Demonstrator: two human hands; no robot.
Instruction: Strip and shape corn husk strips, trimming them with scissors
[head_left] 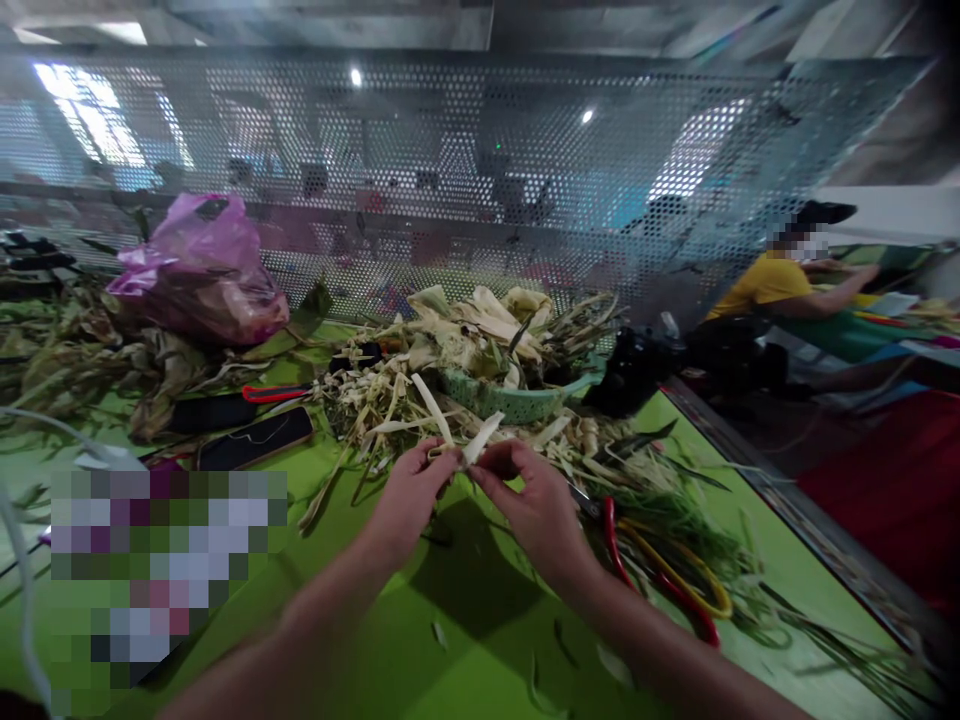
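Observation:
My left hand (407,502) is closed, with finger and thumb pinching a narrow pale corn husk strip (433,408) that sticks up away from me. Close beside it, my right hand (536,508) pinches a second, wider-looking husk piece (484,437). The fingertips of both hands nearly meet, and whether the two pieces are joined there is hidden. Just beyond lies a heap of dry husk scraps (375,405) around a green basket (517,403) piled with pale husks (487,330). Red-handled scissors (613,545) lie by my right wrist, with a yellow handle (712,585) alongside.
On the left are a pink plastic bag (202,270), a dark phone (255,438) and a red-handled tool (276,394). A black bag (636,370) stands right of the basket. Behind rises a perforated metal screen (450,150). A person in yellow (772,280) sits far right.

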